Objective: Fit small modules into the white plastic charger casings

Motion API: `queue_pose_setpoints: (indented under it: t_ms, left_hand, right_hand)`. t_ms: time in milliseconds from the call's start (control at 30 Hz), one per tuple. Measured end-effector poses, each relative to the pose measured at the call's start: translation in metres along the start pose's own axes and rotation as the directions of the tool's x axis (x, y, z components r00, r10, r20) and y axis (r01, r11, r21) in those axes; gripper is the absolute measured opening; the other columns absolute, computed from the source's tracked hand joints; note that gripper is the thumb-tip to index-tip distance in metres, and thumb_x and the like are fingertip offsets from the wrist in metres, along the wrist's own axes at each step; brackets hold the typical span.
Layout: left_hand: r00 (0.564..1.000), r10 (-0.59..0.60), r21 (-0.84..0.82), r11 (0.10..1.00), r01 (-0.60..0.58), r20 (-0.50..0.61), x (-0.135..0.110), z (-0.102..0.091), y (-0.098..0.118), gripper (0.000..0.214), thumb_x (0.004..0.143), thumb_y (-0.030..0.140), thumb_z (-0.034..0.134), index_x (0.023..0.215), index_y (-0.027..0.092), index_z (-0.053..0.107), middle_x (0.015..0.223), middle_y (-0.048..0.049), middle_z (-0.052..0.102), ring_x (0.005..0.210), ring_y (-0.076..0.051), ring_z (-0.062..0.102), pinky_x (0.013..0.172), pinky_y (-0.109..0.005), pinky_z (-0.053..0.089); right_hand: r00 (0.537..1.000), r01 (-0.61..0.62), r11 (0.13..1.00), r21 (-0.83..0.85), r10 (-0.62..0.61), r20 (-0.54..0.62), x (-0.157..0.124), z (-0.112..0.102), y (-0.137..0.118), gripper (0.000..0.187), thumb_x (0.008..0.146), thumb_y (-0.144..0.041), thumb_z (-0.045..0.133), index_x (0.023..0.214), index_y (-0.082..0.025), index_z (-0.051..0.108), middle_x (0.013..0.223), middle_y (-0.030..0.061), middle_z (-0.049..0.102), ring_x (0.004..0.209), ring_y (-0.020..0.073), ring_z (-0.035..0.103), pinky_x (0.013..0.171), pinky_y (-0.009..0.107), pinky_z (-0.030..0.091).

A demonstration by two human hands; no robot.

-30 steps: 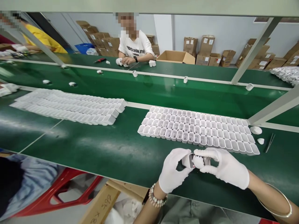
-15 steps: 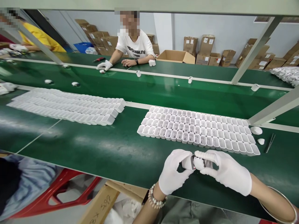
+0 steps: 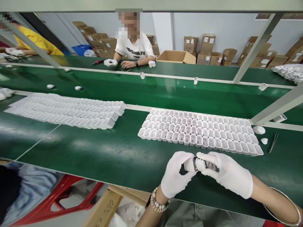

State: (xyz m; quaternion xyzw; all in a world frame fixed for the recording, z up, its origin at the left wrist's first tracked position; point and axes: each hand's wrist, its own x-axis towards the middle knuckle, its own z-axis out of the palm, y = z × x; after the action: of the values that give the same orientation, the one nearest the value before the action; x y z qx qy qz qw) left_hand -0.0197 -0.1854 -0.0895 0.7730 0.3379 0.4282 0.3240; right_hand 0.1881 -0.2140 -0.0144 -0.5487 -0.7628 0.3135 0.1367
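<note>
Both hands wear white gloves and meet above the near edge of the green workbench (image 3: 113, 160). My left hand (image 3: 176, 173) grips a small white plastic housing (image 3: 189, 165) between thumb and fingers, its opening facing right. Against that opening, my right hand (image 3: 228, 173) pinches a small part with a white piece and a dark grey section (image 3: 209, 165); its exact kind is partly hidden by the fingers. Just beyond my hands stand rows of open white housings (image 3: 201, 130), packed side by side. Black slots show inside some of them.
More white housings (image 3: 68, 110) lie in rows at left. Tweezers (image 3: 274, 142) and a white round piece (image 3: 259, 130) lie at right. A green conveyor (image 3: 165, 91) carries spaced parts. Metal posts (image 3: 276, 107) rise beyond the bench. A co-worker (image 3: 134, 47) sits opposite; an open carton (image 3: 106, 205) stands below.
The parts on the conveyor have shifted right. The co-worker's gloved hand has drawn back from the belt's edge. My hands keep nearly the same hold, and the view has shifted slightly.
</note>
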Motion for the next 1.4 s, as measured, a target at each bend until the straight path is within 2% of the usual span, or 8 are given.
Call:
queue_pose_setpoints:
  t_ms: [267, 433, 700, 867, 933, 1100, 1233, 1400]
  left_hand:
    - [0.999, -0.009, -0.022, 1.0, 0.01, 0.033, -0.004, 0.001, -0.002, 0.056, 0.071, 0.008, 0.072, 0.121, 0.026, 0.053, 0.111, -0.0055, 0.063, 0.103, -0.023, 0.059, 0.088, -0.039, 0.053]
    - [0.999, -0.04, -0.026, 0.999, 0.04, -0.02, -0.003, 0.001, -0.002, 0.054, 0.072, 0.01, 0.073, 0.12, 0.026, 0.053, 0.11, -0.0046, 0.062, 0.101, -0.021, 0.06, 0.086, -0.037, 0.053]
    - [0.991, -0.131, -0.079, 0.989, 0.127, -0.04, -0.006, 0.001, -0.001, 0.051, 0.072, 0.009, 0.071, 0.118, 0.025, 0.056, 0.109, -0.0054, 0.061, 0.1, -0.021, 0.062, 0.087, -0.038, 0.055]
    - [0.983, -0.169, -0.072, 0.984, 0.164, -0.075, -0.009, 0.004, -0.005, 0.049, 0.074, 0.013, 0.074, 0.119, 0.026, 0.056, 0.111, -0.0057, 0.061, 0.102, -0.023, 0.063, 0.09, -0.042, 0.055]
    - [0.994, -0.075, -0.011, 0.997, 0.075, -0.076, -0.01, 0.007, -0.007, 0.052, 0.076, 0.015, 0.073, 0.123, 0.025, 0.053, 0.114, -0.0073, 0.061, 0.106, -0.024, 0.062, 0.092, -0.043, 0.055]
    - [0.984, 0.176, 0.144, 0.975, -0.17, -0.031, -0.01, 0.013, -0.006, 0.061, 0.085, 0.017, 0.066, 0.138, 0.024, 0.038, 0.135, -0.016, 0.048, 0.123, -0.025, 0.055, 0.094, -0.039, 0.057]
    - [0.982, 0.184, 0.192, 0.964, -0.187, 0.032, -0.01, 0.013, -0.008, 0.067, 0.084, 0.021, 0.065, 0.142, 0.018, 0.033, 0.133, -0.0199, 0.053, 0.123, -0.029, 0.056, 0.095, -0.042, 0.057]
    - [0.971, 0.212, 0.228, 0.945, -0.233, 0.114, -0.019, 0.012, -0.017, 0.062, 0.082, 0.025, 0.063, 0.138, 0.016, 0.038, 0.118, -0.0171, 0.064, 0.109, -0.028, 0.065, 0.095, -0.044, 0.057]
  right_hand:
    - [0.998, 0.042, 0.999, -0.02, -0.042, 0.041, 0.004, 0.005, 0.002, 0.026, 0.087, -0.017, 0.058, 0.109, -0.028, 0.066, 0.085, 0.0009, 0.063, 0.072, 0.0162, 0.059, 0.066, 0.028, 0.049]
    - [1.0, -0.017, 0.999, 0.047, 0.018, -0.013, 0.009, 0.01, 0.003, 0.051, 0.081, -0.015, 0.068, 0.13, -0.024, 0.055, 0.087, 0.0024, 0.066, 0.075, 0.02, 0.062, 0.07, 0.033, 0.052]
    - [0.992, 0.112, 0.993, 0.038, -0.109, -0.064, 0.012, 0.018, 0.009, 0.02, 0.088, -0.025, 0.064, 0.108, -0.024, 0.063, 0.084, 0.0014, 0.066, 0.072, 0.0176, 0.061, 0.068, 0.03, 0.051]
    - [0.992, 0.103, 0.994, -0.039, -0.106, -0.074, 0.009, 0.036, 0.004, 0.069, 0.086, -0.036, 0.067, 0.145, -0.021, 0.036, 0.1, 0.0091, 0.069, 0.083, 0.0257, 0.066, 0.074, 0.04, 0.054]
    - [0.989, 0.083, 0.997, 0.007, -0.082, -0.125, 0.008, 0.04, -0.001, 0.071, 0.085, -0.034, 0.066, 0.147, -0.02, 0.034, 0.095, 0.0086, 0.07, 0.079, 0.0254, 0.066, 0.073, 0.041, 0.054]
    - [0.972, -0.05, 0.963, 0.266, 0.108, -0.21, 0.008, 0.025, -0.012, 0.039, 0.086, -0.03, 0.054, 0.123, -0.018, 0.054, 0.077, 0.0028, 0.067, 0.067, 0.0185, 0.063, 0.072, 0.034, 0.054]
    - [0.999, 0.045, 0.91, 0.413, -0.032, -0.039, 0.008, 0.013, -0.017, 0.011, 0.076, -0.017, 0.053, 0.086, -0.021, 0.055, 0.069, -0.0023, 0.06, 0.062, 0.014, 0.055, 0.067, 0.029, 0.051]
    - [0.985, 0.091, 0.897, 0.432, -0.145, 0.094, 0.011, 0.015, -0.02, 0.019, 0.067, -0.005, 0.049, 0.065, -0.021, 0.039, 0.062, -0.0074, 0.051, 0.057, 0.0085, 0.045, 0.064, 0.022, 0.043]
